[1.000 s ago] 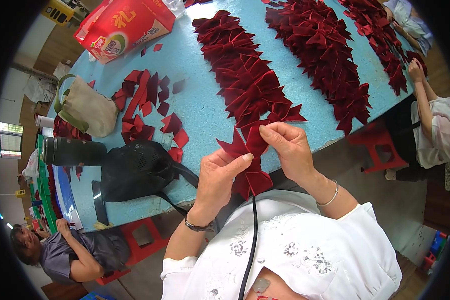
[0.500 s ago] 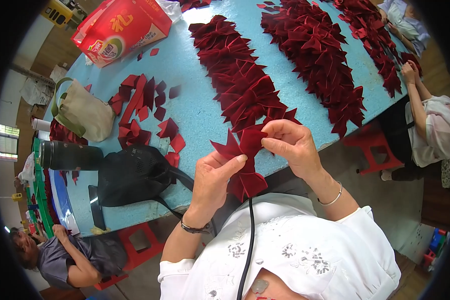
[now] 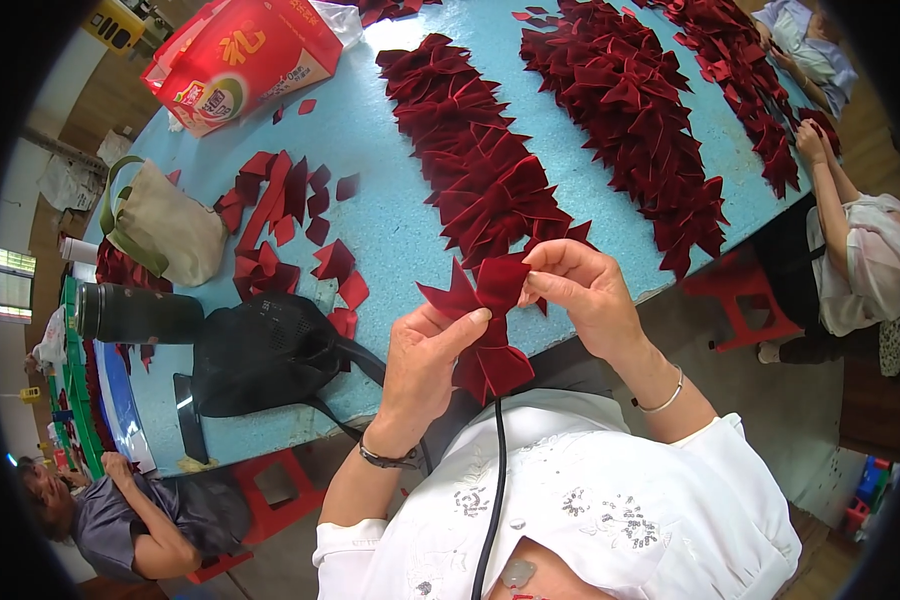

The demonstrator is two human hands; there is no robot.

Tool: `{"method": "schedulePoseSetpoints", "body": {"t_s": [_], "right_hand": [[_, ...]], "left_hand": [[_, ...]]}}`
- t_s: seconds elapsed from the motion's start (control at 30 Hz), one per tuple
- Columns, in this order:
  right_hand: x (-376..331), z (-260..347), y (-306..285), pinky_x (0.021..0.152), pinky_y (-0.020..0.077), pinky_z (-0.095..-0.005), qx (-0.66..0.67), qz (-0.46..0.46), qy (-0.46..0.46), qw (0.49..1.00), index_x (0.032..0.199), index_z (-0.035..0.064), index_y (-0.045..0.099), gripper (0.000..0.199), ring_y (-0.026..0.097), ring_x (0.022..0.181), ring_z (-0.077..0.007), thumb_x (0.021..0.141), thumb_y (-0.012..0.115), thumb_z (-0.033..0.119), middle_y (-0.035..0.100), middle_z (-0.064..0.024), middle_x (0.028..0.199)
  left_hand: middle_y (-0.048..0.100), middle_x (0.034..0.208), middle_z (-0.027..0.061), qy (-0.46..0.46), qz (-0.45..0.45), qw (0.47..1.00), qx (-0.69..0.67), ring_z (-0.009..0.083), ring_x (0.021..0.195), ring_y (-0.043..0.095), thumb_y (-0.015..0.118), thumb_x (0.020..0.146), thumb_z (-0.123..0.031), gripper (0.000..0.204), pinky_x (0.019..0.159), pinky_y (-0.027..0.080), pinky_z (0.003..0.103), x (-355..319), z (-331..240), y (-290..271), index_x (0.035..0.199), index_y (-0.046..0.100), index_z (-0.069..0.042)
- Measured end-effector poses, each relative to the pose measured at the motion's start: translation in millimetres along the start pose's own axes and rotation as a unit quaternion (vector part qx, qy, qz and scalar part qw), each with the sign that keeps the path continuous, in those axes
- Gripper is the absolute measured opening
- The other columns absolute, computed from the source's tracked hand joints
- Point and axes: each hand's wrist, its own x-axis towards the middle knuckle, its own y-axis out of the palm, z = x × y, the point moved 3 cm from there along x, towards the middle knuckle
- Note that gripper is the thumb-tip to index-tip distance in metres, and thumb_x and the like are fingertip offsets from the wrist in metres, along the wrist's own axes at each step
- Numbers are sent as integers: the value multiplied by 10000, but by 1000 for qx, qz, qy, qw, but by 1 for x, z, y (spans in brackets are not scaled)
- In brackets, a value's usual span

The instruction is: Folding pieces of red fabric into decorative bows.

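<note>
Between my hands, over the table's front edge, is a dark red velvet ribbon bow [image 3: 494,362] with pointed tails. My left hand [image 3: 422,358] pinches it near the middle, thumb on top and fingers underneath. At the bow's upper right loop, my right hand [image 3: 595,300] grips the ribbon edge between thumb and forefinger. Just beyond lies a long row of finished-looking red bows [image 3: 480,150], overlapping one another. The bow's underside is hidden.
A second bow row [image 3: 625,110] lies to the right. Ribbon pieces [image 3: 285,200], a black bag [image 3: 260,355], a dark bottle [image 3: 135,313], a cloth bag [image 3: 175,225] and a red carton bag [image 3: 255,60] occupy the left of the blue table [image 3: 370,215]. Other people sit at both sides.
The fingers of my right hand have shifted slightly on the bow's loop. My left hand keeps its pinch in nearly the same place.
</note>
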Motion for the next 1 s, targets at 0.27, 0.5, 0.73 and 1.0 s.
{"method": "schedulePoseSetpoints", "body": {"t_s": [0.27, 0.5, 0.73, 1.0], "right_hand": [[1, 1, 1, 634, 481, -216, -42, 8, -24, 999, 965, -2, 636, 135, 602, 713, -97, 841, 660, 45, 650, -54, 807], [0, -1, -2, 602, 467, -186, -64, 14, -50, 997, 982, -2, 635, 173, 596, 709, -78, 830, 686, 62, 653, -42, 824], [2, -3, -1, 605, 463, -183, -112, 25, -68, 991, 1000, -5, 627, 198, 585, 720, -69, 836, 688, 89, 644, -32, 829], [0, 4, -2, 571, 442, -196, -268, 14, -198, 943, 1011, 0, 626, 183, 560, 696, -73, 861, 655, 100, 627, -41, 825]], "left_hand": [[672, 872, 82, 13, -20, 1000, -7, 96, 717, 628, 637, 852, -47, 124, 626, 524, 225, 3, -2, 8, 955, 635, 21], [672, 872, 79, 5, -17, 1000, -13, 100, 724, 628, 635, 853, -49, 126, 627, 529, 233, 2, 0, 6, 958, 637, 22], [673, 880, 82, -1, -4, 1000, -8, 107, 729, 630, 640, 850, -52, 138, 648, 522, 233, 2, 2, 8, 964, 638, 25], [674, 911, 89, -17, 17, 1000, 9, 105, 766, 626, 648, 846, -61, 180, 707, 504, 238, 2, 2, 9, 998, 636, 36]]}}
